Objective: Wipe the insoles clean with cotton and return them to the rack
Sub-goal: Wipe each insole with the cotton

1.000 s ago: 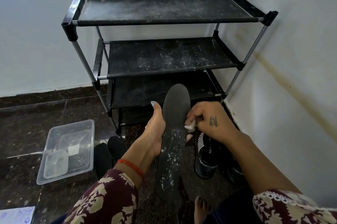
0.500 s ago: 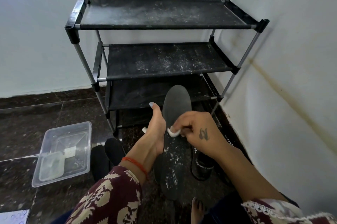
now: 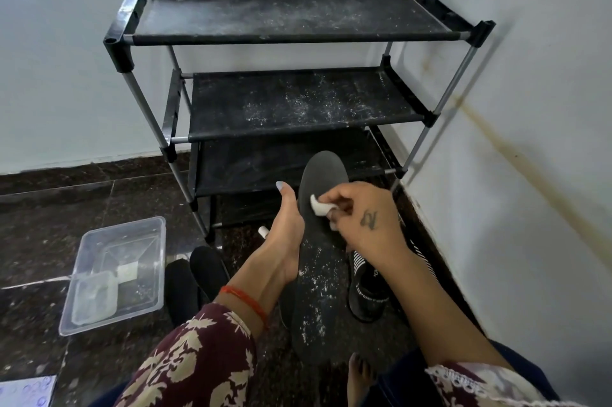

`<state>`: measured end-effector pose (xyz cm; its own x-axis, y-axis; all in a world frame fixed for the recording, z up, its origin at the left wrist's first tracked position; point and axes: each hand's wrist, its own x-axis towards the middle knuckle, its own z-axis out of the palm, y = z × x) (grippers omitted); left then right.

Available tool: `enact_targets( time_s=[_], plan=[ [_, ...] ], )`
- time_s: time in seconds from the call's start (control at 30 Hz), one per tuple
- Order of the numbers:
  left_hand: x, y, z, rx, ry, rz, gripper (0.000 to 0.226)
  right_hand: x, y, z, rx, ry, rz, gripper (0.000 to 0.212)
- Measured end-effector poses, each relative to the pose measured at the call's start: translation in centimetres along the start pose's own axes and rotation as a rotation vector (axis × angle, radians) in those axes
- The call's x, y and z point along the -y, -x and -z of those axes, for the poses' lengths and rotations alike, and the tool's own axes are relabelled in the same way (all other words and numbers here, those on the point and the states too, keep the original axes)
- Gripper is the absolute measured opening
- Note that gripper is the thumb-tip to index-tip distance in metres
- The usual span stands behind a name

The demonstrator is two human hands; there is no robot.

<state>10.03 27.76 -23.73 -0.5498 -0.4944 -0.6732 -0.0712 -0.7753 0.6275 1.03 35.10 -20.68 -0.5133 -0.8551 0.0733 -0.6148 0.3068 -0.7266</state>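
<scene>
Cotton (image 3: 318, 207) pinched in right hand (image 3: 364, 224), left hand (image 3: 281, 241) gripping insole (image 3: 318, 257); white dust lower down could smear or fall onto shoes beside it.

Bare rack (image 3: 298, 14) shelves, both hands full; floor crowded by tub (image 3: 116, 274), shoe (image 3: 367, 290).

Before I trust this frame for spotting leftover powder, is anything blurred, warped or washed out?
Head view: sharp at the insole, where white specks read clearly; wide-angle bending bows the rack posts outward; soft sheen on the floor; no harsh glare.
</scene>
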Motion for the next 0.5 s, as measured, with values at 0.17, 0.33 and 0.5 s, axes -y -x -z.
enact_targets(
  time_s=[0.17, 0.33, 0.5],
  plan=[
    [0.0, -0.1, 0.4, -0.08, -0.081, -0.02, 0.073, -0.1, 0.4, 1.0, 0.296, -0.045, 0.134, 0.028],
    [0.2, 0.0, 0.5, -0.03, -0.05, 0.003, 0.084, -1.2, -0.1, 2.6, 0.421, 0.09, 0.132, 0.03],
    [-0.2, 0.3, 0.0, 0.068, 0.067, 0.057, 0.09, -1.9, -0.7, 2.8, -0.068, 0.144, 0.103, 0.029]
  ],
)
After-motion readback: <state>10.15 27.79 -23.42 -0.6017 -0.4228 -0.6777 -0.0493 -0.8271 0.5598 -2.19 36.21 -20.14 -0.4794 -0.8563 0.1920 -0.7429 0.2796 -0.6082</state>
